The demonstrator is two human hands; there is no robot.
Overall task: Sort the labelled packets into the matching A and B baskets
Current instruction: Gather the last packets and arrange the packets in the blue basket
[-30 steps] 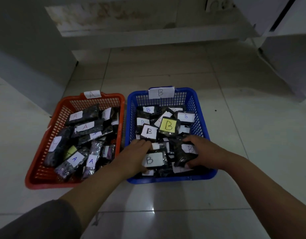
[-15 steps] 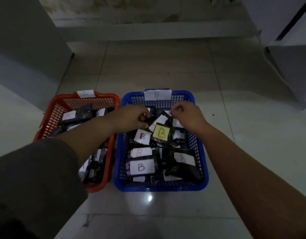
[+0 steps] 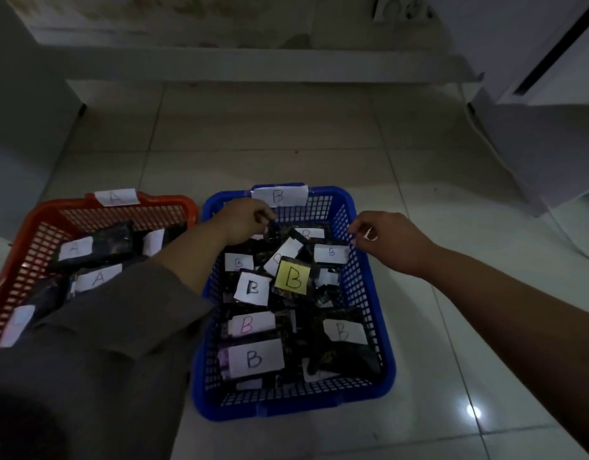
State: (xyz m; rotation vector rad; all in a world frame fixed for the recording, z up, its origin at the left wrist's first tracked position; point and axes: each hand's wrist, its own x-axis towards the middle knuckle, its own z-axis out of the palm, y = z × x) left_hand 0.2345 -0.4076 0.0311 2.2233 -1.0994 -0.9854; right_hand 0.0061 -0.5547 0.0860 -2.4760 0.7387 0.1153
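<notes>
The blue basket (image 3: 369, 327), tagged B at its far rim, is full of dark packets with B labels, among them a yellow-labelled packet (image 3: 292, 277). The red basket (image 3: 31, 227), tagged A, sits to its left with dark packets labelled A (image 3: 97, 278). My left hand (image 3: 243, 220) reaches over the red basket into the blue basket's far left corner and pinches a dark packet (image 3: 272, 229). My right hand (image 3: 386, 242) has its fingers curled at the blue basket's right rim, next to a packet with a small blue B (image 3: 331, 253).
Both baskets stand side by side on a pale tiled floor (image 3: 286, 134). A low white ledge (image 3: 253, 66) runs along the far wall. White furniture (image 3: 548, 144) stands at the right with a cable trailing on the floor beside it. My grey sleeve (image 3: 97, 360) covers the red basket's near part.
Both hands went from the near end of the blue basket to its far end. My right hand has since slid out to the right rim and my left to the far left corner.
</notes>
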